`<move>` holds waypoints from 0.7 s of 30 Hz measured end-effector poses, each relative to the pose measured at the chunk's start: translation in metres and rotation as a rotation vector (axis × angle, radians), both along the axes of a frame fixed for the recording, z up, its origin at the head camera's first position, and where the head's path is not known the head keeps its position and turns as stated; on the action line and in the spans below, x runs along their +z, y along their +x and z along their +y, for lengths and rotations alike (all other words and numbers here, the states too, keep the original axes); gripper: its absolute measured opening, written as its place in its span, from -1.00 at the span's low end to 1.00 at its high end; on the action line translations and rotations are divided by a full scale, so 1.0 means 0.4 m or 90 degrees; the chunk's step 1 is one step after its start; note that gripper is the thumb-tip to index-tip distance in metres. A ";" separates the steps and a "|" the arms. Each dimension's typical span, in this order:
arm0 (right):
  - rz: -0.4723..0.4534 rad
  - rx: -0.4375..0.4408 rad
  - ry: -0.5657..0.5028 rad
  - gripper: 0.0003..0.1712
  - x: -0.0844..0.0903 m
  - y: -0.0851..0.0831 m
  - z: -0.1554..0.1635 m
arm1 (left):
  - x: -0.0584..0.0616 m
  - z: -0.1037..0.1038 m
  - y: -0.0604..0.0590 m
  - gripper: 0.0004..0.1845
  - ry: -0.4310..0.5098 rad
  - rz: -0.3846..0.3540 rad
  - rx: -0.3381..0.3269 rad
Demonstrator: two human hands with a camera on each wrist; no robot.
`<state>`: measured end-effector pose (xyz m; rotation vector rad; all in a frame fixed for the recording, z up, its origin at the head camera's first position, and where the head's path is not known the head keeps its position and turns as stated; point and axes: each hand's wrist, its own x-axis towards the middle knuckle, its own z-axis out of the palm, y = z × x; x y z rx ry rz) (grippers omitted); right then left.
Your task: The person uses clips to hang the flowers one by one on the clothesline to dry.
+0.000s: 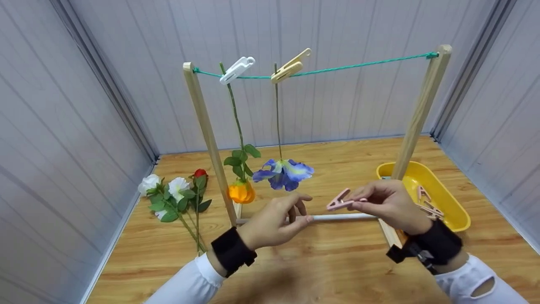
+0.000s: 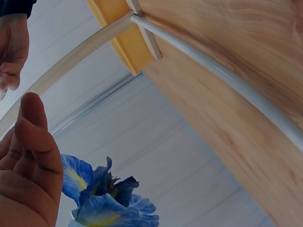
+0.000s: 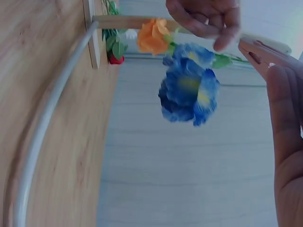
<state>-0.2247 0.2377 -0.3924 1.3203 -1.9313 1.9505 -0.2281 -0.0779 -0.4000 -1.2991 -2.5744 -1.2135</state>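
Observation:
My right hand (image 1: 390, 204) pinches a pink clothespin (image 1: 339, 202) between thumb and fingers, its tip pointing left; the clothespin (image 3: 267, 54) also shows in the right wrist view. Facing it, my left hand (image 1: 276, 219) holds nothing, its fingers loosely bent below a blue-purple iris (image 1: 284, 173). That iris hangs head down from a green cord (image 1: 350, 66) by a yellow clothespin (image 1: 289, 72). Left of it an orange flower (image 1: 241, 192) hangs the same way from a white clothespin (image 1: 236, 71).
Wooden posts (image 1: 422, 105) carry the cord, with a white rod (image 1: 344, 217) joining the frame's base. A yellow basin (image 1: 457, 213) with several clothespins (image 1: 430, 209) stands at the right. White flowers (image 1: 179, 188) and a red rose (image 1: 200, 173) lie on the table's left.

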 end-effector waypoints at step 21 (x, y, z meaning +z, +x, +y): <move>-0.028 0.054 -0.058 -0.83 -0.051 -0.019 -0.104 | 0.002 0.035 0.019 -0.63 -0.037 0.003 0.015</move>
